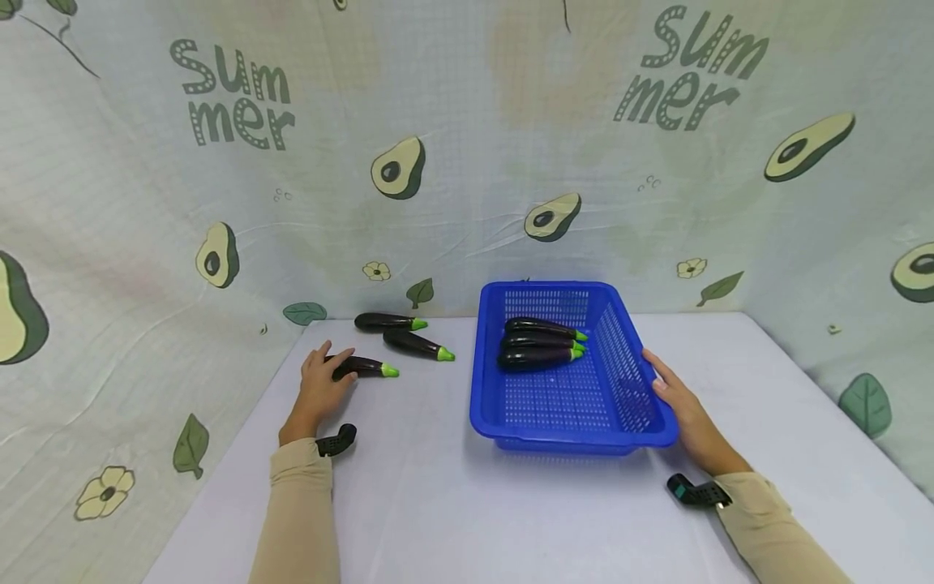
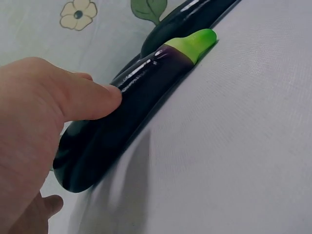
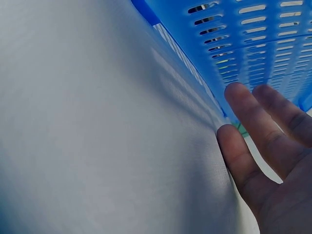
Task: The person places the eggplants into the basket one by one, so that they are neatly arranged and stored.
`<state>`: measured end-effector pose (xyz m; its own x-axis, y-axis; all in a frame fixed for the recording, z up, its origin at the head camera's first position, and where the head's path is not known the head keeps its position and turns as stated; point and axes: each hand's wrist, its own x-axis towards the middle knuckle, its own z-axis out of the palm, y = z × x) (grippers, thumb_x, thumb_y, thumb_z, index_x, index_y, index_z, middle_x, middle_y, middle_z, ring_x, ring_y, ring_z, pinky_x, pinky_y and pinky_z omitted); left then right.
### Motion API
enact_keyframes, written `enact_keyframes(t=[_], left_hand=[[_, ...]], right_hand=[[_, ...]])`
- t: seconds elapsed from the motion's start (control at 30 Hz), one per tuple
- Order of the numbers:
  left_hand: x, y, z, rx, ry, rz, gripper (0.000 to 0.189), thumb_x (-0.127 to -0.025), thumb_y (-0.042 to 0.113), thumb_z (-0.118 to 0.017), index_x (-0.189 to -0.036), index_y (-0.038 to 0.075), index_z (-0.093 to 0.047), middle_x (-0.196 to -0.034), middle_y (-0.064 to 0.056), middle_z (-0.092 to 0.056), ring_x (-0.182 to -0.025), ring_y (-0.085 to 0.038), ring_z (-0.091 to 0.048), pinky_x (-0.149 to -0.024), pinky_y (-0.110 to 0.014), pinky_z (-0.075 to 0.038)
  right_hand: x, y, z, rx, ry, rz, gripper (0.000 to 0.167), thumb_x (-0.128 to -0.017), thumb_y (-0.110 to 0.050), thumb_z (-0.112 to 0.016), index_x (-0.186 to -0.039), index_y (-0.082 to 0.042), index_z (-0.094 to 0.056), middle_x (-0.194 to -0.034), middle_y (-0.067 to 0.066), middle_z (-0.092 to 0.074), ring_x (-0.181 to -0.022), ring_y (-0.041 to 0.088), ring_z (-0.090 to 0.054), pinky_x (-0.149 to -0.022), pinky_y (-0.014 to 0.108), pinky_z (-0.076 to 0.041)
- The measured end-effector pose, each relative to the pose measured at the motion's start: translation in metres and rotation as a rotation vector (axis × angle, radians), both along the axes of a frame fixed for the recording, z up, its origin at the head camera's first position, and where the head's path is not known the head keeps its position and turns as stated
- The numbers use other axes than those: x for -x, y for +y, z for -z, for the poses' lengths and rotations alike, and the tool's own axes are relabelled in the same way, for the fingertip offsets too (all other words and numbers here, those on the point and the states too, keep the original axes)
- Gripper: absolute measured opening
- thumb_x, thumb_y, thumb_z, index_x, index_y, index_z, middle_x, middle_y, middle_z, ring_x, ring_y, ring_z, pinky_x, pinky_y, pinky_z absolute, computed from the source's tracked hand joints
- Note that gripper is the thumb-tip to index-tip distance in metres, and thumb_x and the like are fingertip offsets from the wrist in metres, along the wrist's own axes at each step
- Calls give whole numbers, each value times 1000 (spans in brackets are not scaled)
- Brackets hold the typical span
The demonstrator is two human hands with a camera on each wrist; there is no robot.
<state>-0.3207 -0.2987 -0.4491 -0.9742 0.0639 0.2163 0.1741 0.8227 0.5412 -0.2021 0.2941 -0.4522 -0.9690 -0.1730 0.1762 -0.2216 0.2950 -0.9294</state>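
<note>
My left hand [image 1: 323,388] is at the blunt end of a dark purple eggplant [image 1: 370,367] with a green stem end, lying on the table. Its fingers are spread; in the left wrist view the thumb [image 2: 92,97] overlaps the eggplant's glossy side. Two more eggplants, one at the back [image 1: 387,322] and one nearer [image 1: 416,344], lie just beyond. On the right stands a blue perforated basket [image 1: 554,438] with three eggplants [image 1: 540,358] side by side inside. My right hand [image 1: 689,410] is at the basket's right rim, fingers extended along its slotted outer wall.
A white cloth covers the table [image 1: 409,495]. Behind it and along both sides hangs a pale curtain [image 1: 467,203] printed with avocados, leaves and lettering. Each wrist wears a black camera mount, one on the left [image 1: 337,440] and one on the right [image 1: 698,491].
</note>
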Motion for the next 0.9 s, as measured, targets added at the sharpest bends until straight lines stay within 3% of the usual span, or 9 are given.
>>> enact_keyframes(t=[0.33, 0.9], left_hand=[[0, 4, -1, 18, -74, -28, 52, -98, 21, -63, -147, 10, -51, -162, -24, -16, -147, -51, -3, -108, -75, -13], [-1, 1, 10, 68, 97, -39, 46, -95, 6, -63, -141, 10, -58, -149, -26, -38, -138, -53, -25, -106, -68, -26]], right_hand=[[1, 0, 0, -10, 2, 15, 58, -109, -39, -30, -163, -28, -10, -167, 10, -2, -148, 47, -2, -107, 75, -8], [0, -1, 0, -16, 3, 16, 58, -109, -39, -29, -163, -28, -10, -167, 10, -2, -149, 47, -2, -107, 76, -8]])
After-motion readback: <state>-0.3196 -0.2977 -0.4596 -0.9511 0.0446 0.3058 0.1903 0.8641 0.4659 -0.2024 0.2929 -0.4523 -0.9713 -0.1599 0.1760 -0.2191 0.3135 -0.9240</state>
